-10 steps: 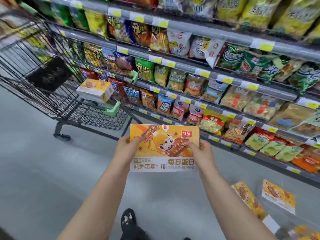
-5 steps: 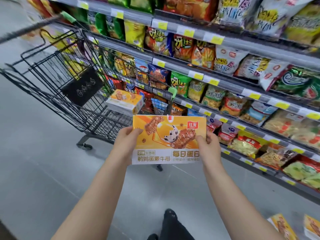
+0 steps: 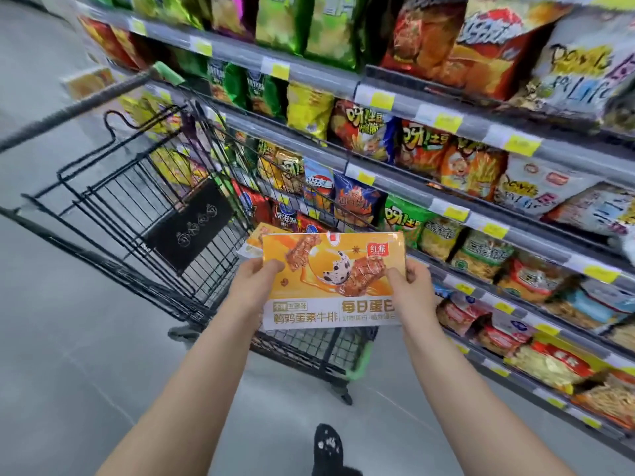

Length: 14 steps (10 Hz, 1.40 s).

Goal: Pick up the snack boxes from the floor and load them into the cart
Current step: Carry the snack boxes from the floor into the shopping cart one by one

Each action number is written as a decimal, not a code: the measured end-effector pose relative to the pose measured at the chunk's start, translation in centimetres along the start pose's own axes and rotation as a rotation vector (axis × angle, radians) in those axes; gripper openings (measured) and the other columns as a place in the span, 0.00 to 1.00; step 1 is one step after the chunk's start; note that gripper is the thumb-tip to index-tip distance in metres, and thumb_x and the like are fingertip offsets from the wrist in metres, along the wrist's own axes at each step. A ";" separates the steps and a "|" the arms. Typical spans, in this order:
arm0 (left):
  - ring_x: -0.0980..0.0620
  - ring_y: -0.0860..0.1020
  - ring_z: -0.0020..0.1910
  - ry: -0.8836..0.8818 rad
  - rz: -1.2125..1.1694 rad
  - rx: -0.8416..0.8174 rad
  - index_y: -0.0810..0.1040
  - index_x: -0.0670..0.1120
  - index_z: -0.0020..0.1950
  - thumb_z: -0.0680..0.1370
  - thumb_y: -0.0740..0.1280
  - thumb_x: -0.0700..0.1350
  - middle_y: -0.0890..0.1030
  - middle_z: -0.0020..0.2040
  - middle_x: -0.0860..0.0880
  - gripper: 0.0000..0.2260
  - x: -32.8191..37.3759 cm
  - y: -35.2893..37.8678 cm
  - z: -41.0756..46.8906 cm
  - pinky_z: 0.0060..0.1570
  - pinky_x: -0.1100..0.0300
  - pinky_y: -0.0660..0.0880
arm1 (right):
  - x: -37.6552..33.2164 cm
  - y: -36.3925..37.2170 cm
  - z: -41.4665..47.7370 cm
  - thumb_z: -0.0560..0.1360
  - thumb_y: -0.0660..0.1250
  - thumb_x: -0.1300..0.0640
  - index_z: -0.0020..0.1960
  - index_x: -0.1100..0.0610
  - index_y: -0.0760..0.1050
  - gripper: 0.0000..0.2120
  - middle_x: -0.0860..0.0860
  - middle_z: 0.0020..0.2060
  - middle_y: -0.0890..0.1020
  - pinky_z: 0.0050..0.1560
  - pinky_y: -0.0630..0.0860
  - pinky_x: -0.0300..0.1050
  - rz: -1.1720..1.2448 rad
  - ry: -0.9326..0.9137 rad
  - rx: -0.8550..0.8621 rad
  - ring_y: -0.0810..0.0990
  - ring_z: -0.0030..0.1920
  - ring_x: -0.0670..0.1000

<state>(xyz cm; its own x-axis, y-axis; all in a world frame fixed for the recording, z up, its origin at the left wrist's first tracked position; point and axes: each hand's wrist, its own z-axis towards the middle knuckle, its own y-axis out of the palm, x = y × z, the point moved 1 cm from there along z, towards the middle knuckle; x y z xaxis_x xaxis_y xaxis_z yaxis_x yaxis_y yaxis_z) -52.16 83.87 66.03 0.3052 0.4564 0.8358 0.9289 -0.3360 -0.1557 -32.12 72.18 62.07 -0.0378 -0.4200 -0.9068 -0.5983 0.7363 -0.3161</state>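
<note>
I hold an orange and white snack box [image 3: 331, 281] flat in front of me, over the near end of the black wire shopping cart [image 3: 151, 214]. My left hand [image 3: 256, 280] grips its left edge, thumb on top. My right hand [image 3: 410, 281] grips its right edge the same way. A second box of the same kind [image 3: 254, 240] lies inside the cart, mostly hidden behind the one I hold. No boxes on the floor are in view.
Shelves full of snack bags [image 3: 446, 159] run along the right side, close against the cart. Grey floor [image 3: 68, 355] stretches to the left. My dark shoe [image 3: 328, 448] shows at the bottom. The cart handle [image 3: 68, 108] crosses the upper left.
I have stepped closer to the cart, carrying the box forward until it is over the basket. The boxes on the floor at the lower right have dropped out of view.
</note>
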 end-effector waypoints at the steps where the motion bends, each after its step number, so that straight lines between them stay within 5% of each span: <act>1: 0.48 0.82 0.45 -0.022 -0.019 0.000 0.77 0.48 0.54 0.76 0.64 0.49 0.83 0.51 0.46 0.09 0.6 -1.3 4.3 0.42 0.54 0.77 | -1.1 3.6 1.9 0.72 0.65 0.50 0.60 0.53 0.74 0.18 0.50 0.51 0.82 0.48 0.75 0.50 -0.004 0.038 -0.030 0.80 0.50 0.52; 2: 0.46 0.81 0.52 -0.076 0.003 -0.012 0.68 0.47 0.70 0.73 0.66 0.52 0.78 0.62 0.45 0.26 0.8 -3.1 9.1 0.46 0.52 0.78 | -0.9 7.4 3.5 0.75 0.65 0.53 0.57 0.52 0.74 0.11 0.49 0.49 0.81 0.51 0.76 0.52 -0.041 0.108 -0.042 0.81 0.48 0.52; 4: 0.42 0.77 0.60 -0.173 0.151 -0.138 0.68 0.47 0.69 0.61 0.70 0.59 0.75 0.67 0.45 0.39 -1.1 -7.0 19.4 0.61 0.42 0.74 | 2.2 16.1 5.6 0.75 0.65 0.55 0.57 0.58 0.76 0.12 0.57 0.47 0.84 0.40 0.73 0.45 -0.079 0.297 -0.101 0.81 0.43 0.54; 6: 0.38 0.69 0.69 -0.321 0.299 -0.194 0.60 0.39 0.75 0.75 0.68 0.40 0.67 0.72 0.41 0.30 -3.4 -9.7 27.9 0.57 0.54 0.69 | 6.7 25.6 6.7 0.77 0.65 0.55 0.46 0.53 0.77 0.04 0.54 0.45 0.83 0.46 0.78 0.47 -0.046 0.582 -0.046 0.81 0.46 0.55; 7: 0.40 0.77 0.60 -0.368 0.356 -0.224 0.67 0.37 0.68 0.75 0.69 0.37 0.76 0.61 0.39 0.23 -5.2 -11.1 30.9 0.52 0.54 0.73 | 8.5 28.8 6.7 0.75 0.67 0.54 0.46 0.57 0.77 0.06 0.56 0.48 0.83 0.45 0.75 0.41 -0.053 0.714 -0.050 0.80 0.47 0.54; 8: 0.43 0.78 0.60 -0.405 0.380 -0.250 0.70 0.41 0.67 0.61 0.79 0.55 0.78 0.60 0.43 0.39 -9.0 -11.8 35.2 0.59 0.50 0.75 | 11.3 31.4 7.0 0.73 0.69 0.50 0.61 0.65 0.75 0.22 0.58 0.56 0.81 0.52 0.73 0.42 -0.071 0.827 -0.083 0.80 0.55 0.56; 9: 0.43 0.79 0.60 -0.456 0.422 -0.245 0.71 0.47 0.67 0.48 0.78 0.67 0.79 0.62 0.45 0.52 -17.6 -12.6 41.8 0.60 0.44 0.76 | 11.8 32.9 7.4 0.74 0.68 0.50 0.61 0.62 0.74 0.21 0.54 0.55 0.79 0.55 0.71 0.43 -0.049 0.888 -0.079 0.78 0.57 0.55; 10: 0.45 0.79 0.58 -0.466 0.448 -0.261 0.71 0.45 0.67 0.55 0.78 0.61 0.79 0.61 0.45 0.44 -14.5 -11.9 40.7 0.60 0.48 0.75 | 12.2 33.7 8.4 0.74 0.69 0.48 0.71 0.59 0.67 0.30 0.54 0.65 0.75 0.61 0.68 0.42 -0.089 0.882 -0.009 0.73 0.66 0.56; 11: 0.44 0.77 0.58 -0.488 0.495 -0.283 0.67 0.43 0.72 0.67 0.76 0.54 0.77 0.59 0.49 0.38 -12.6 -11.0 40.6 0.55 0.55 0.71 | 12.1 33.9 9.0 0.75 0.68 0.55 0.67 0.60 0.71 0.22 0.56 0.63 0.77 0.61 0.70 0.46 -0.032 0.851 -0.022 0.75 0.64 0.58; 12: 0.42 0.74 0.62 -0.500 0.537 -0.232 0.62 0.44 0.75 0.73 0.71 0.57 0.73 0.66 0.43 0.36 -11.1 -10.0 40.9 0.60 0.51 0.70 | 10.9 33.7 9.3 0.76 0.64 0.61 0.54 0.57 0.76 0.07 0.56 0.55 0.80 0.59 0.71 0.48 0.001 0.773 -0.033 0.78 0.55 0.56; 13: 0.44 0.74 0.52 -0.387 0.617 -0.298 0.78 0.43 0.55 0.77 0.67 0.52 0.78 0.55 0.43 0.14 -8.8 -8.7 40.1 0.54 0.52 0.70 | 9.1 32.5 9.0 0.74 0.64 0.58 0.57 0.62 0.75 0.13 0.58 0.50 0.80 0.60 0.74 0.52 0.002 0.734 -0.024 0.78 0.54 0.57; 14: 0.47 0.75 0.46 -0.311 0.611 -0.372 0.78 0.44 0.45 0.77 0.64 0.45 0.79 0.48 0.44 0.06 -6.3 -6.2 38.2 0.46 0.56 0.71 | 7.6 29.9 8.3 0.76 0.64 0.56 0.57 0.59 0.77 0.12 0.56 0.52 0.81 0.52 0.76 0.48 0.033 0.723 -0.014 0.79 0.52 0.54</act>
<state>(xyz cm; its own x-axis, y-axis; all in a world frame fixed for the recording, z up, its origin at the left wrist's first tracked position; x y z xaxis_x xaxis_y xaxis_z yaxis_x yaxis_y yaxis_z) -51.82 114.53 41.62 0.8362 0.2929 0.4636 0.4622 -0.8314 -0.3084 -43.63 95.42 43.35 -0.5736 -0.6467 -0.5027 -0.5974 0.7502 -0.2835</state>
